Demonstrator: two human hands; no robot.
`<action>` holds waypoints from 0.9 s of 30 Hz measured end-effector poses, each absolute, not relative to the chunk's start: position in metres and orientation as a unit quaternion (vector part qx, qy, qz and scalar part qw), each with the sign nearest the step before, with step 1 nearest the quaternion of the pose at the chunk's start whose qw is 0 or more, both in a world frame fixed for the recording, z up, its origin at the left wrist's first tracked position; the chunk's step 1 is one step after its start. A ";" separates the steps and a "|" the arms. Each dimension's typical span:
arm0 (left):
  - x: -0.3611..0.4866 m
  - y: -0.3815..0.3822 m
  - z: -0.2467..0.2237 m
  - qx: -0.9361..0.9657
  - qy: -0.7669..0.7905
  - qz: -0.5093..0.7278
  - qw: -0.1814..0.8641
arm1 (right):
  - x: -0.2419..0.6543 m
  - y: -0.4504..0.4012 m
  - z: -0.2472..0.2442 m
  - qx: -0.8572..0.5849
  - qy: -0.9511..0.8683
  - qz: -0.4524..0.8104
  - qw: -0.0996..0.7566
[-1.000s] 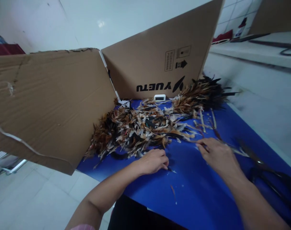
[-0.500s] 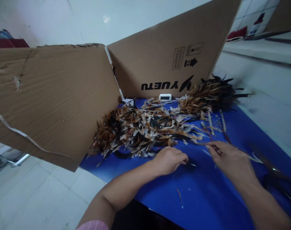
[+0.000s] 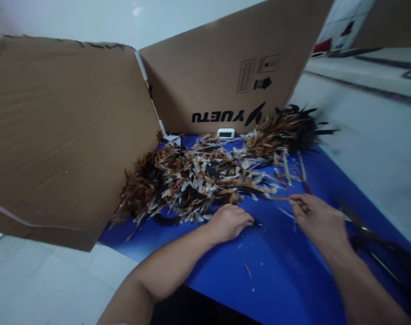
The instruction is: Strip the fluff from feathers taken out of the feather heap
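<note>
A pile of brown, white and black feathers [image 3: 191, 180] covers the back of the blue table [image 3: 276, 271]. My left hand [image 3: 228, 223] rests low at the pile's front edge, its fingers curled together; a small dark bit shows by the fingertips, and what they hold is too small to name. To the right, my right hand [image 3: 315, 216] pinches the end of a thin brown feather [image 3: 278, 198] that reaches left to the pile. Beyond it lies a denser bunch of brown and black feathers [image 3: 283, 131].
Cardboard panels [image 3: 70, 135] stand behind and left of the pile. A small white device [image 3: 225, 133] sits at the back panel's foot. Dark scissors [image 3: 367, 234] lie right of my right hand. Loose quills [image 3: 302, 167] lie near the bunch.
The view has shifted, so the panels and table appear further left and slightly higher. My right hand still pinches the thin feather; my left hand's fingers remain curled.
</note>
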State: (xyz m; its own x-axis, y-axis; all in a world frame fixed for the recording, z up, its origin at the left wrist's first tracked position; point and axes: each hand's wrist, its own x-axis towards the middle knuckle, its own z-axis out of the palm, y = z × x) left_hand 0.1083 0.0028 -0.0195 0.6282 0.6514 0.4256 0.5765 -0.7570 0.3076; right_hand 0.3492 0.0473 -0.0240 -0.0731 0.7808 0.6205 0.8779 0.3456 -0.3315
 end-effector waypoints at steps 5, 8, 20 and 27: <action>0.109 0.006 -0.022 0.881 0.353 0.302 0.088 | 0.350 0.046 -0.022 -0.588 -0.713 -0.015 0.381; 0.110 0.008 -0.022 0.876 0.350 0.317 0.101 | 0.352 0.047 -0.021 -0.599 -0.699 0.008 0.390; 0.110 0.010 -0.023 0.863 0.353 0.357 0.054 | 0.347 0.101 -0.008 -0.605 -0.767 -0.010 0.215; 0.111 0.011 -0.024 0.866 0.333 0.371 0.043 | 0.339 0.124 -0.004 -0.599 -0.792 -0.008 0.117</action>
